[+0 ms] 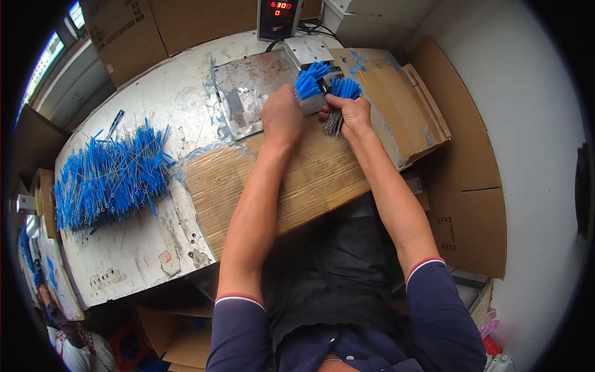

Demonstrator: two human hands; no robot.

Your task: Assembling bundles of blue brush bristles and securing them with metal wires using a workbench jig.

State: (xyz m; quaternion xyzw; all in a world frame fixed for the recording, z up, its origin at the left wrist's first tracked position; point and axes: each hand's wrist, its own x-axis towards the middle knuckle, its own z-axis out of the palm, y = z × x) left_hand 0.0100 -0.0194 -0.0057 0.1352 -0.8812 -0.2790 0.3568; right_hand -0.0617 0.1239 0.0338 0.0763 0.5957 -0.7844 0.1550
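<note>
Slim brushes with blue bristle ends and thin metal wire stems are in both hands. My left hand is slightly blurred and closed on a blue brush bundle, whose tips fan out to the upper right. Beside it, my right hand grips a second brush bundle, its blue ends upward and its wire stems hanging below. Both bundles are held near a small metal machine. A large loose pile of the same blue brushes lies on the white table at the left.
A scuffed metal plate and cardboard sheet cover the white worktable. A box with a red digital display stands at the back. A pen lies behind the pile. Cardboard lies right; another person is lower left.
</note>
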